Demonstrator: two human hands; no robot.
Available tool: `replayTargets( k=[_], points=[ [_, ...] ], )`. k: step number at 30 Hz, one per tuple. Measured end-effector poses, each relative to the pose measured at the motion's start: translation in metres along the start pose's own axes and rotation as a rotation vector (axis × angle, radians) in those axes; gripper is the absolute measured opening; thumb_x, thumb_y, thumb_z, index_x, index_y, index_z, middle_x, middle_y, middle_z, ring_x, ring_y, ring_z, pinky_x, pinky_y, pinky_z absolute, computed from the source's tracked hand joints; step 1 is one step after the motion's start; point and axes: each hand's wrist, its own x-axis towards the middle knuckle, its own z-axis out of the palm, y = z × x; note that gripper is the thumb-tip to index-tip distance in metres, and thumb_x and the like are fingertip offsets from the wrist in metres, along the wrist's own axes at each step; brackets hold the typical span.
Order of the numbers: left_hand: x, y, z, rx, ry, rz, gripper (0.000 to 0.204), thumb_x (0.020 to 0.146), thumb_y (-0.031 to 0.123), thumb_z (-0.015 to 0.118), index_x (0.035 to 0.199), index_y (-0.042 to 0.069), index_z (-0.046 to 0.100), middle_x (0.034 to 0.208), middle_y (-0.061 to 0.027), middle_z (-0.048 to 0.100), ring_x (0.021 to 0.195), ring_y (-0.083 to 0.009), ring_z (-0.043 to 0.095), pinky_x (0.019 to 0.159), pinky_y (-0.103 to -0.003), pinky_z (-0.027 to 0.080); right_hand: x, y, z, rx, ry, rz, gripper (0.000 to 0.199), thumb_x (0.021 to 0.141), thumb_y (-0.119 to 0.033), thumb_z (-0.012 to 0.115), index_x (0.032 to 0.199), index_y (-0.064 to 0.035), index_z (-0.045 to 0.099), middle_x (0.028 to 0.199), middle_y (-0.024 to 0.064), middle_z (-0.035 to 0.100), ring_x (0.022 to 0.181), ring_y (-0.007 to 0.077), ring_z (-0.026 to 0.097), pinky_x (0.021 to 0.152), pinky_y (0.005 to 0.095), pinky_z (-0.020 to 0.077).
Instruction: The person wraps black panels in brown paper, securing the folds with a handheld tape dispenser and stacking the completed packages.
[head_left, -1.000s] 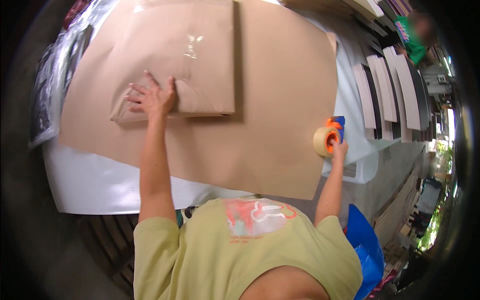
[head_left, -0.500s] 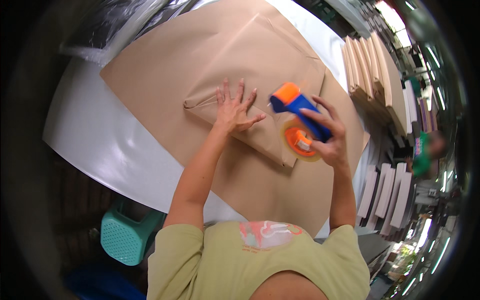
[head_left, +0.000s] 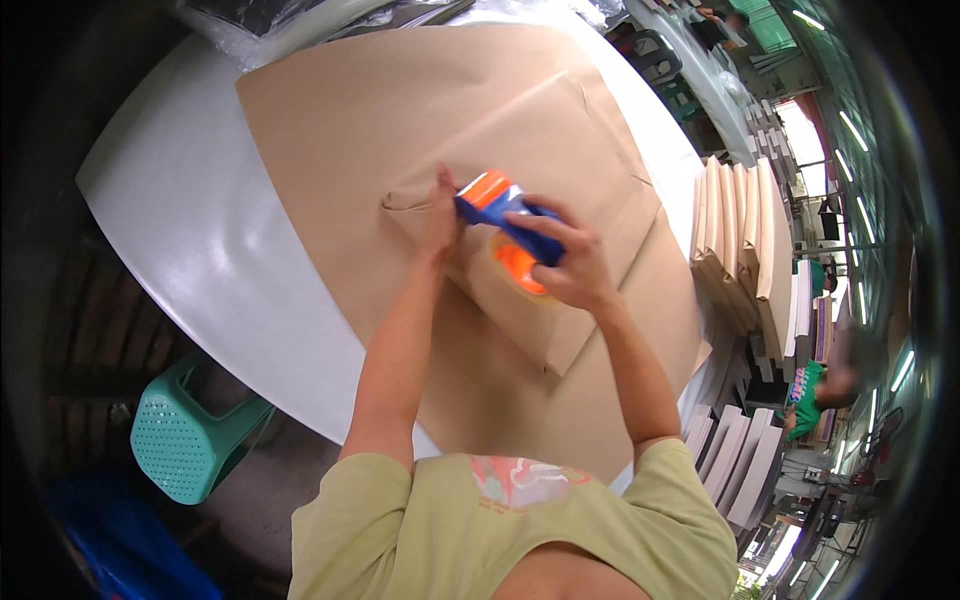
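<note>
In the head view I look down on my two bare arms reaching out over a white table [head_left: 190, 250] that is mostly covered by a big brown paper sheet [head_left: 350, 130]. On that sheet lies a flat parcel [head_left: 560, 160] wrapped in the same brown paper, running from the middle of the picture up toward the right. My right hand [head_left: 570, 262] is clenched around a tape gun [head_left: 505, 215], blue in the body with an orange front and an orange roll under my palm; the gun sits over the near left part of the parcel, its front end pointing left, close to the folded corner. My left hand [head_left: 440, 215] rests on that corner, just beside the gun's front and touching the paper; the gun hides my fingers, so I cannot tell whether they pinch the fold or only press it flat. To the right of the table, well apart from my hands, wrapped flat packs [head_left: 735, 240] stand on edge in a row, and more of them [head_left: 740, 460] stand lower down. Left of me, below the table edge, is a teal plastic stool [head_left: 185, 440]. At the far right a person in a green shirt [head_left: 805, 395] stands, blurred.
</note>
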Motion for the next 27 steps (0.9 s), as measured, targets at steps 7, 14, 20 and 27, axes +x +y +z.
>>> replayTargets(
  k=[7,14,20,27],
  points=[
    [-0.008,0.036,0.035,-0.058,0.006,-0.233,0.031,0.091,0.028,0.057,0.079,-0.001,0.063,0.065,-0.0065,0.061,0.058,-0.0121,0.056,0.052,-0.026,0.044,-0.021,0.045,-0.011,-0.017,-0.071,-0.017,0.05,0.062,-0.007,0.064,0.11,-0.0209,0.065,0.125,0.0059,0.054,0.1,0.028,0.06,0.082,0.0368,0.051],
    [-0.016,0.027,0.026,0.166,0.077,0.129,0.031,0.091,0.026,0.056,0.091,-0.004,0.064,0.06,-0.0055,0.059,0.06,-0.0151,0.058,0.067,-0.028,0.048,-0.115,0.058,-0.051,-0.011,-0.156,0.001,0.048,0.062,-0.01,0.065,0.108,-0.0209,0.066,0.123,0.0089,0.055,0.1,0.0283,0.061,0.086,0.0379,0.0504],
    [-0.017,0.018,0.045,0.599,0.264,0.776,0.053,0.075,0.017,0.072,0.122,0.007,0.05,0.092,-0.0039,0.056,0.089,-0.0183,0.051,0.083,-0.035,0.038,-0.073,0.049,-0.038,-0.12,-0.095,-0.025,0.041,0.064,-0.015,0.069,0.104,-0.0208,0.067,0.117,0.0069,0.058,0.089,0.0278,0.063,0.074,0.0363,0.0531],
    [-0.013,0.004,0.051,1.225,0.568,0.613,0.081,0.07,0.017,0.074,0.138,0.018,0.031,0.11,-0.0019,0.048,0.102,-0.0223,0.042,0.082,-0.045,0.031,-0.028,0.062,-0.026,-0.174,-0.255,-0.005,0.037,0.064,-0.018,0.065,0.101,-0.0184,0.069,0.112,0.0065,0.06,0.086,0.0259,0.063,0.077,0.035,0.0509]
  ],
)
